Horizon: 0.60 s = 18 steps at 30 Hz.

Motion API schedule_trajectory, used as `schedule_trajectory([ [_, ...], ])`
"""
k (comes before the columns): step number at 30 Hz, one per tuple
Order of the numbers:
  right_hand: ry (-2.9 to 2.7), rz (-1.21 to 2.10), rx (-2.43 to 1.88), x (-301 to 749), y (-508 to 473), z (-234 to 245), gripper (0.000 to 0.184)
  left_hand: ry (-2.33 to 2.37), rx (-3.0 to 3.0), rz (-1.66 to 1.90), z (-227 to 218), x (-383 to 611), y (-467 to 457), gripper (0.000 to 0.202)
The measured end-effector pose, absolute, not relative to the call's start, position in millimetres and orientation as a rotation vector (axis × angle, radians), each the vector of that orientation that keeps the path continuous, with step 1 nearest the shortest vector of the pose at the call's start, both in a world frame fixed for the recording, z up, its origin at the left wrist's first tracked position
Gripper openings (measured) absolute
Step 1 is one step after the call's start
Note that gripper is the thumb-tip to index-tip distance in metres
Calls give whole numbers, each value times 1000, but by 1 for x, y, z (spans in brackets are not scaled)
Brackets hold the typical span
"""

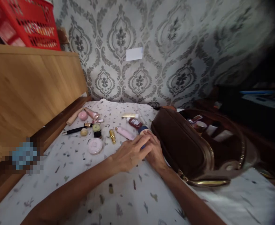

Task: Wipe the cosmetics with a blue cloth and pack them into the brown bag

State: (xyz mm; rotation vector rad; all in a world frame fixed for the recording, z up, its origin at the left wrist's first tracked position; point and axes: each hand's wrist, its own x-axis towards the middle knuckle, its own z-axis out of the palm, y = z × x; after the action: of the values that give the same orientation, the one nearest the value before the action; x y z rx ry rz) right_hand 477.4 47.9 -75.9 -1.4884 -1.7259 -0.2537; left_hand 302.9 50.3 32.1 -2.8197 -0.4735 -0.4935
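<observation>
My left hand [130,154] and my right hand [154,151] meet over a dark blue container [143,128]. Their fingers overlap around it and hide most of it, so its exact kind is unclear. Just beyond them lie a pink tube [125,132], a dark red bottle with a white cap [135,122] and a cream-coloured tube [129,115]. Left of my hands are a gold lipstick [112,137], a round pale pink compact [94,146] and a small black-lidded jar [97,134].
A brown cosmetic bag [182,140] stands unzipped at the right, cosmetics inside. Farther left lie a black pencil-like item [75,130], a pink round pot [82,116] and a rose tube [92,113]. A wooden cabinet [34,81] bears a red basket [36,28]; patterned wall behind.
</observation>
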Motion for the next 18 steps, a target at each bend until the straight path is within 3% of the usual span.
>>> schedule_trajectory([
  [7, -1793, -348, -1495, 483, 50, -69, 28, -900, -2783, -158, 9, 235, 62, 28],
  [11, -1760, -352, -1534, 481, 50, -71, 30, -1127, -2748, -115, 4, 196, 64, 37],
  [18, -1755, -348, -1590, 481, 49, -69, 31, -1389, -2676, -71, 15, 169, 67, 29],
])
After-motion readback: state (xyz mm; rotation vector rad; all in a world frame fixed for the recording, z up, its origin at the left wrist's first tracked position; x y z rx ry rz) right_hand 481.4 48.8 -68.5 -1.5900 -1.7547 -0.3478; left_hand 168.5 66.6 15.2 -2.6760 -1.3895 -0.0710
